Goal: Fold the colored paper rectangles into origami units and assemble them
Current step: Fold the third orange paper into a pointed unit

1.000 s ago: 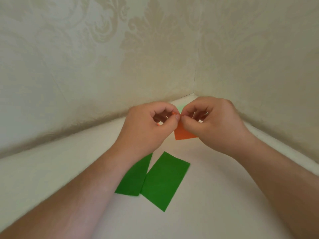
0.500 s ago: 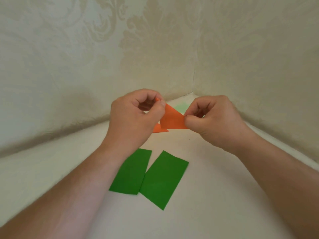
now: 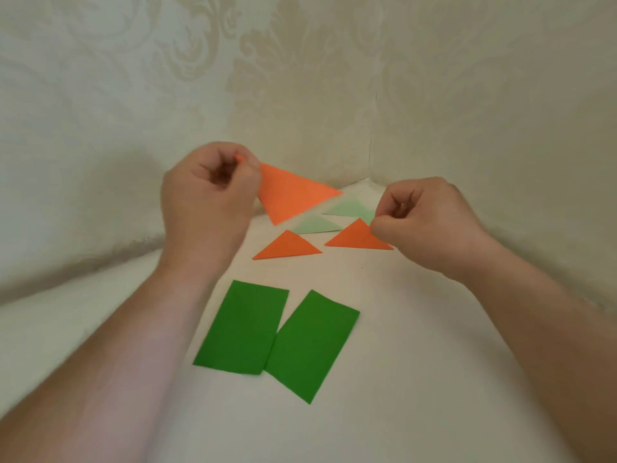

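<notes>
Left hand (image 3: 207, 198): raised above the table (image 3: 417, 379), thumb and curled fingers pinching a corner of a folded orange triangle (image 3: 292, 193).
Right hand (image 3: 424, 225): fingers curled, pinching the right side of a second orange triangle (image 3: 354, 237) lying on the table.
Third orange triangle (image 3: 287, 247): flat, just left of it.
Pale green triangles (image 3: 349, 207): two, behind the orange ones, near the wall corner.
Dark green rectangles (image 3: 242, 327): two, unfolded, side by side, nearest the camera, corners overlapping.

Both hands raised apart (left hand (image 3: 207, 192) higher), right hand (image 3: 424, 225) curled.
</notes>
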A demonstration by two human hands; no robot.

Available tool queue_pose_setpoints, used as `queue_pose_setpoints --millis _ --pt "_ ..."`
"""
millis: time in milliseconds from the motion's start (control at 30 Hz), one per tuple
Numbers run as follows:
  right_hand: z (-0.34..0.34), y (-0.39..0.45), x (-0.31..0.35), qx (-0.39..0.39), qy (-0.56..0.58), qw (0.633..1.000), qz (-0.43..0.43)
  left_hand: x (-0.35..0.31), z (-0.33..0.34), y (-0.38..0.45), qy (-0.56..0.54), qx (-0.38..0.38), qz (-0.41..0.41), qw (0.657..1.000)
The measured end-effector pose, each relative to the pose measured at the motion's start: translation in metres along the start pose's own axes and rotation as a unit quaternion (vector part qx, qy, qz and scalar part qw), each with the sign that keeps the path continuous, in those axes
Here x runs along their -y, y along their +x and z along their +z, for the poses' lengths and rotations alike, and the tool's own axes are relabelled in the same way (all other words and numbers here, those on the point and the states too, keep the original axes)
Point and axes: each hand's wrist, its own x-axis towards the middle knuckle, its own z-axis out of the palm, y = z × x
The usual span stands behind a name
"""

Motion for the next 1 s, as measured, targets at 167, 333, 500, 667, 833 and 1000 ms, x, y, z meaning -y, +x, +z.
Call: queue_pose_setpoints --millis 167,333,500,667,833,1000 --pt "0.007 -0.002 0.01 0.017 0.126 0.991 0.035 -0.001 0.004 -0.011 0.055 0.022 0.064 0.996" --pt "0.018 -0.005 0.016 0.075 0.24 0.964 0.091 0.007 0.022 -0.03 0.122 0.073 0.318 0.937" --pt "0.019 -0.005 0.016 0.061 0.241 0.966 0.075 0.009 0.034 -0.037 0.106 0.161 0.399 0.896" --pt "0.021 -0.005 0.009 0.05 0.176 0.983 0.002 0.01 0.027 -0.034 0.131 0.253 0.343 0.895" --pt "0.017 -0.008 0.004 0.065 0.019 0.994 -0.084 0.004 0.017 -0.03 0.184 0.23 0.177 0.939" --pt "0.012 -0.007 0.002 0.046 -0.04 0.989 -0.138 0.002 0.021 -0.034 0.014 0.348 -0.021 0.937"
